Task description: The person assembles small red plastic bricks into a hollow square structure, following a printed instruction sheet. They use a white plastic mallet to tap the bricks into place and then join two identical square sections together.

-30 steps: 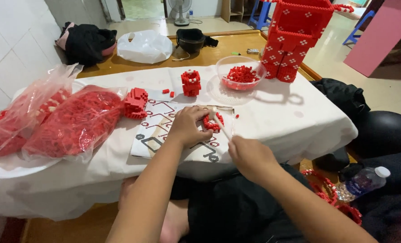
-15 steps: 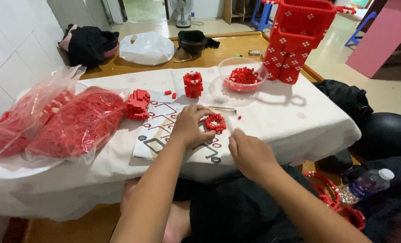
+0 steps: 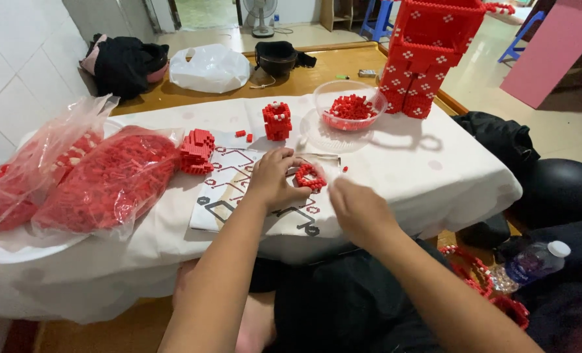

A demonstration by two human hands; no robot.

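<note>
While a small red brick ring (image 3: 310,176) is pinched in the left hand (image 3: 274,180) over the paper sheet (image 3: 226,189), the right hand (image 3: 359,210), loosely curled, seemingly empty, is held near; assembly is judged underway.

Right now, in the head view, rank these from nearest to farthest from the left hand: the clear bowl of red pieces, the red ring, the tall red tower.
1. Red ring: at the left hand's fingertips, on the printed sheet.
2. Clear bowl: farther back on the table, to the right.
3. Tall red tower: far right corner.
</note>
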